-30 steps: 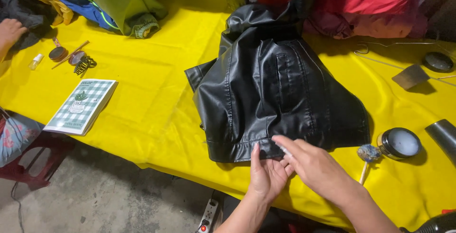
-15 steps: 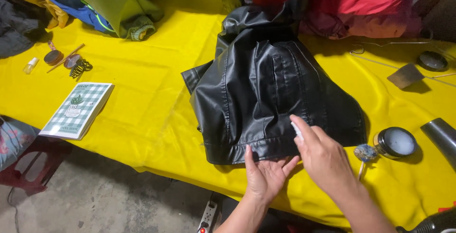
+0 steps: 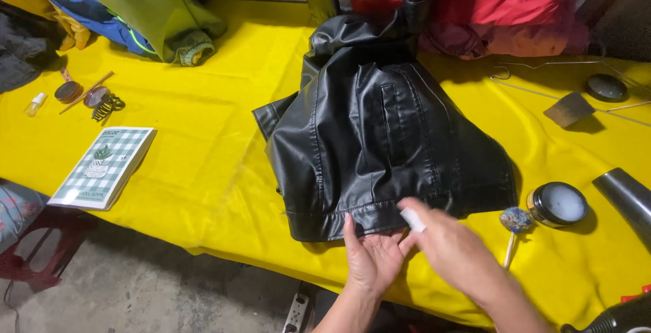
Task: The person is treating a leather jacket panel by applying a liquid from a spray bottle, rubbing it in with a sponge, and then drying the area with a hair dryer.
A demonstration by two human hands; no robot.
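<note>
Black leather jacket (image 3: 380, 150) lay on yellow table (image 3: 203, 136), hem twd me. My left hand (image 3: 371, 257) spread flat under hem; right hand (image 3: 451, 248) pinched small white bit (image 3: 412, 220). Looked soft, floppy, slick, so I'd grip the hem seam.

Single view, head-worn cam, looking steeply down and forward over the near edge of the yellow-covered table (image 3: 203, 123). Close range: left hand (image 3: 373, 258) and right hand (image 3: 451, 248) enter from bottom centre, forearms cut off by the frame edge. Black leather jacket (image 3: 380, 136) sits mid-frame. The far table edge and the red garment (image 3: 515, 1) run along the top; floor shows bottom left under the table edge. No second view, so no overlap.
</note>
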